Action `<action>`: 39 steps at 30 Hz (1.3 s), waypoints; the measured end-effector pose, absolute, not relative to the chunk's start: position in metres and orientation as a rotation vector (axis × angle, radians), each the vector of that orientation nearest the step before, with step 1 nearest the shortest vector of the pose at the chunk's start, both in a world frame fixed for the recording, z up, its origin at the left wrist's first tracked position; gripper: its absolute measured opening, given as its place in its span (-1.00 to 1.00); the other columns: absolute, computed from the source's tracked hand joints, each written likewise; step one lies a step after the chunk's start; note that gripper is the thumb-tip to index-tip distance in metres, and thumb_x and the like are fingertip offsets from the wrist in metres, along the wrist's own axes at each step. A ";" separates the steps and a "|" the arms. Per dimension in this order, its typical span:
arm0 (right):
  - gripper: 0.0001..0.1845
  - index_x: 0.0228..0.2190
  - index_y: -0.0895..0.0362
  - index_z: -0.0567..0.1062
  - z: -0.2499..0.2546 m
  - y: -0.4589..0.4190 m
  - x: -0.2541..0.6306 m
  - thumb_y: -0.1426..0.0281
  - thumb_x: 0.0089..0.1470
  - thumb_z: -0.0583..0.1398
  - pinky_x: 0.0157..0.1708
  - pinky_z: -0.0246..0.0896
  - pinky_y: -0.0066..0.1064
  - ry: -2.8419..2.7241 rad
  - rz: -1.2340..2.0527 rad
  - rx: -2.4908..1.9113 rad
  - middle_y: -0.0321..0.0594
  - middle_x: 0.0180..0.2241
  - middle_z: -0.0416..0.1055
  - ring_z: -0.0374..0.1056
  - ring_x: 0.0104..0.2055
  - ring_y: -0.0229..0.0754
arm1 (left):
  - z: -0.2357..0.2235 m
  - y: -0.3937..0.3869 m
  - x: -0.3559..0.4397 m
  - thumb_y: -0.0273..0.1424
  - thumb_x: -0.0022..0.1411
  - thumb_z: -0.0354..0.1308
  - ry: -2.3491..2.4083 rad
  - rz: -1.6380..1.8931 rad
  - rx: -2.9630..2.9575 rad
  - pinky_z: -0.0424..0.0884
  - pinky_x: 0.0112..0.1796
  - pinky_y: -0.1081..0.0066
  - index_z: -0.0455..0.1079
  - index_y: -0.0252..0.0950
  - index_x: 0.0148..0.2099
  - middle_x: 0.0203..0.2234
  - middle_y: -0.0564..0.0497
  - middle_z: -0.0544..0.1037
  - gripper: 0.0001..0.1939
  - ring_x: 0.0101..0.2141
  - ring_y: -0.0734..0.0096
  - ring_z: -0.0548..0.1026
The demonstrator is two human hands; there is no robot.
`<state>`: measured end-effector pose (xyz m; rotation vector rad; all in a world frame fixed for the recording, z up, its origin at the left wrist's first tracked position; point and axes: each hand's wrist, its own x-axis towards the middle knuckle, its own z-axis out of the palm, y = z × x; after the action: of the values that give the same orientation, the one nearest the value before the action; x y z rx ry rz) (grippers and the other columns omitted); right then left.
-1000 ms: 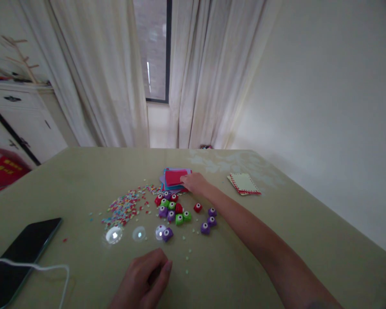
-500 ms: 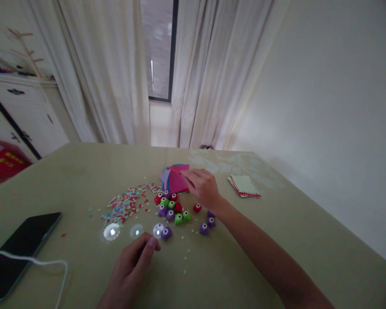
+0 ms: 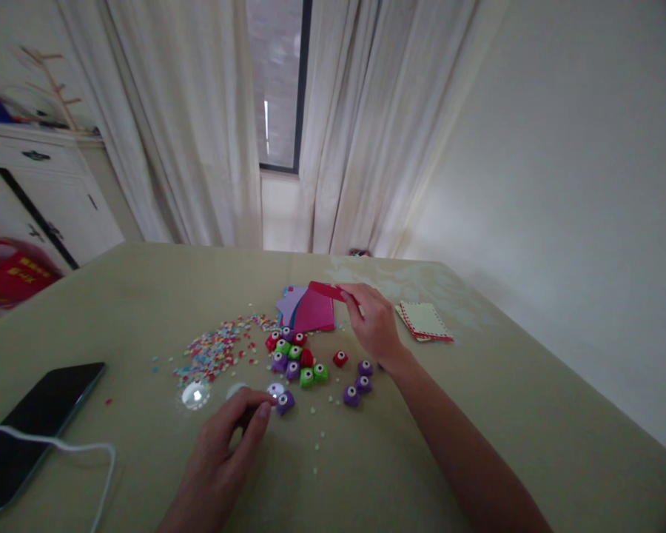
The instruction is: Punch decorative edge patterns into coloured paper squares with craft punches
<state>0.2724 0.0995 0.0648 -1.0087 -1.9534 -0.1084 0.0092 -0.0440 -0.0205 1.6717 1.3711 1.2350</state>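
My right hand [image 3: 371, 318] pinches a thin red sheet of paper [image 3: 325, 290] at its right end, raised above a fanned stack of coloured paper [image 3: 314, 311] in pink, lilac and blue. My left hand [image 3: 227, 433] is loosely curled near the table, thumb and index finger slightly apart. Its index fingertip is beside a small purple eye-shaped piece [image 3: 285, 402]; whether they touch I cannot tell. A cluster of similar red, green and purple pieces [image 3: 294, 352] lies in front of the stack. Purple pieces [image 3: 363, 383] and a red one [image 3: 340, 358] lie to the right.
Confetti-like bits [image 3: 214, 354] are heaped left of the cluster, with loose bits scattered around. Small clear discs [image 3: 195, 395] lie nearer me. A dark tablet [image 3: 38, 422] with a white cable [image 3: 61, 446] is at left. Pale patterned cards [image 3: 425, 320] are stacked at right.
My right hand has moved right, drawing the red sheet off the paper stack. My left index finger has stretched out closer to the purple piece.
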 end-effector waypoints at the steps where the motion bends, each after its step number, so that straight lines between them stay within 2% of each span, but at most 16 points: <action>1: -0.73 -0.02 0.07 0.62 0.066 0.100 0.273 0.43 0.42 0.13 0.04 0.43 -0.16 -1.939 -0.098 -1.008 -0.08 -0.09 0.67 0.57 -0.03 -0.01 | -0.015 -0.040 0.011 -0.14 0.46 0.15 1.382 1.233 1.696 0.50 -0.27 0.37 0.58 -0.15 -0.04 -0.30 0.03 0.63 -0.74 -0.29 0.24 0.58; 5: -0.72 -0.03 0.05 0.62 0.073 0.102 0.274 0.43 0.43 0.11 0.05 0.42 -0.15 -1.932 -0.072 -0.991 -0.08 -0.09 0.66 0.56 -0.01 -0.01 | 0.010 -0.002 0.026 -0.19 0.42 0.17 1.431 1.181 1.853 0.52 -0.34 0.34 0.56 -0.11 0.09 -0.15 -0.04 0.64 -0.71 -0.29 0.22 0.60; 8: -0.74 -0.04 0.05 0.62 0.076 0.099 0.274 0.43 0.42 0.13 0.04 0.43 -0.16 -1.928 -0.058 -0.983 -0.09 -0.09 0.66 0.56 -0.01 -0.01 | 0.021 0.044 0.045 -0.26 0.39 0.18 1.515 1.263 1.939 0.57 -0.11 0.20 0.51 -0.19 0.18 -0.01 -0.14 0.62 -0.63 -0.07 0.09 0.62; 12: -0.75 -0.06 0.06 0.62 0.076 0.096 0.275 0.46 0.39 0.14 0.05 0.43 -0.17 -1.931 -0.004 -0.993 -0.09 -0.09 0.65 0.55 -0.01 -0.02 | 0.023 0.100 0.076 -0.26 0.34 0.24 1.644 1.336 1.865 0.48 0.10 -0.03 0.44 -0.36 0.22 0.12 -0.36 0.57 -0.53 0.12 -0.11 0.56; 14: -0.75 -0.06 0.06 0.62 0.074 0.096 0.276 0.47 0.39 0.14 0.05 0.43 -0.17 -1.937 0.015 -0.998 -0.09 -0.09 0.65 0.55 0.00 -0.02 | 0.021 0.117 0.087 -0.30 0.30 0.28 1.642 1.332 1.849 0.49 0.07 0.00 0.48 -0.36 0.13 0.03 -0.35 0.63 -0.60 0.05 -0.09 0.61; 16: -0.74 -0.06 0.05 0.62 0.072 0.097 0.278 0.47 0.39 0.14 0.04 0.44 -0.17 -1.943 0.021 -0.999 -0.10 -0.09 0.65 0.55 -0.01 -0.02 | 0.020 0.126 0.091 -0.38 0.30 0.24 1.625 1.318 1.830 0.55 -0.04 0.11 0.54 -0.30 0.00 -0.10 -0.24 0.71 -0.76 -0.13 0.04 0.69; 18: -0.74 -0.07 0.03 0.63 0.072 0.098 0.279 0.46 0.39 0.13 0.02 0.44 -0.18 -1.939 0.020 -1.005 -0.11 -0.11 0.65 0.56 -0.03 -0.03 | 0.018 0.129 0.091 -0.48 0.28 0.17 1.600 1.319 1.807 0.57 -0.12 0.19 0.56 -0.24 -0.08 -0.20 -0.13 0.74 -0.80 -0.24 0.14 0.71; 21: -0.74 -0.11 0.04 0.63 0.076 0.101 0.281 0.46 0.39 0.13 -0.01 0.44 -0.18 -1.892 -0.004 -1.035 -0.12 -0.15 0.66 0.56 -0.07 -0.03 | 0.019 0.128 0.087 -0.50 0.26 0.15 1.565 1.361 1.766 0.57 -0.11 0.19 0.58 -0.21 -0.08 -0.22 -0.07 0.76 -0.75 -0.22 0.14 0.72; 24: -0.74 -0.11 0.04 0.62 0.082 0.103 0.286 0.45 0.40 0.12 -0.01 0.46 -0.19 -1.805 -0.058 -1.055 -0.13 -0.15 0.67 0.58 -0.08 -0.03 | 0.024 0.125 0.084 -0.41 0.27 0.21 1.535 1.417 1.708 0.59 -0.12 0.15 0.60 -0.25 -0.13 -0.24 -0.11 0.77 -0.83 -0.25 0.11 0.72; 29: -0.64 0.13 0.01 0.51 0.096 0.103 0.306 0.47 0.41 0.08 0.10 0.45 -0.15 -1.593 -0.268 -1.066 -0.09 0.05 0.60 0.54 0.08 -0.02 | 0.048 0.113 0.086 -0.32 0.26 0.32 1.425 1.505 1.665 0.63 -0.17 0.27 0.61 -0.25 -0.13 -0.30 -0.04 0.76 -0.84 -0.29 0.22 0.72; 34: -0.56 -0.14 0.03 0.64 0.109 0.101 0.325 0.61 0.26 0.03 0.08 0.45 -0.12 -1.632 -0.368 -1.110 -0.11 -0.12 0.58 0.52 0.02 -0.01 | 0.075 0.091 0.092 -0.37 0.24 0.36 1.267 1.603 1.728 0.64 -0.21 0.35 0.61 -0.23 -0.18 -0.36 0.05 0.74 -0.90 -0.35 0.33 0.70; 36: -0.60 -0.12 0.05 0.66 0.112 0.101 0.329 0.57 0.26 0.06 0.08 0.46 -0.11 -1.673 -0.309 -1.147 -0.09 -0.09 0.57 0.52 0.01 0.00 | 0.080 0.085 0.095 -0.37 0.24 0.37 1.248 1.607 1.742 0.64 -0.22 0.37 0.61 -0.22 -0.19 -0.36 0.07 0.73 -0.91 -0.35 0.35 0.69; 39: -0.67 0.04 0.11 0.62 0.116 0.101 0.338 0.37 0.33 0.17 0.17 0.40 -0.04 -1.688 -0.252 -1.188 -0.01 0.02 0.52 0.48 0.08 0.05 | 0.085 0.081 0.096 -0.36 0.23 0.39 1.240 1.612 1.738 0.65 -0.25 0.37 0.60 -0.23 -0.22 -0.39 0.07 0.71 -0.91 -0.37 0.36 0.68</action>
<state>0.3379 0.1013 0.1158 -1.1878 -1.6876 -0.2521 0.0956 0.0807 0.0852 1.7381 1.2402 1.6118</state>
